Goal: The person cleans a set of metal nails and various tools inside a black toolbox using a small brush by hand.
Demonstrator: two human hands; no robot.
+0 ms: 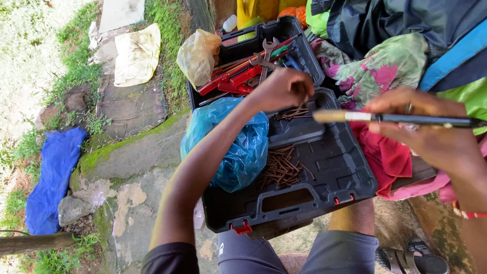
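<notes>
Knees: grey shorts (284, 253) at the bottom edge; a sandal (411, 261) at lower right.
Tool case: open black plastic case (350, 177) with red latches, resting just beyond the knees.
Near compartment: a loose heap of rusty nails (283, 170) beside a crumpled blue plastic bag (238, 147) that covers the case's left side.
Right hand: right hand (431, 132) closed around the dark handle of a paintbrush (395, 118), held level over the case's right edge, pale tip pointing left.
Left hand: left hand (281, 90) curled, fingers pinched over a second small pile of nails (291, 112) in the middle tray; whether it has hold of any cannot be told.
Obstruction: the left forearm crosses the blue bag.
Far half: red-handled screwdrivers (231, 81) and a spanner (267, 53).
Surroundings: red cloth (385, 152) right of the case; yellowish plastic bag (195, 56) and blue cloth (50, 172) to the left.
</notes>
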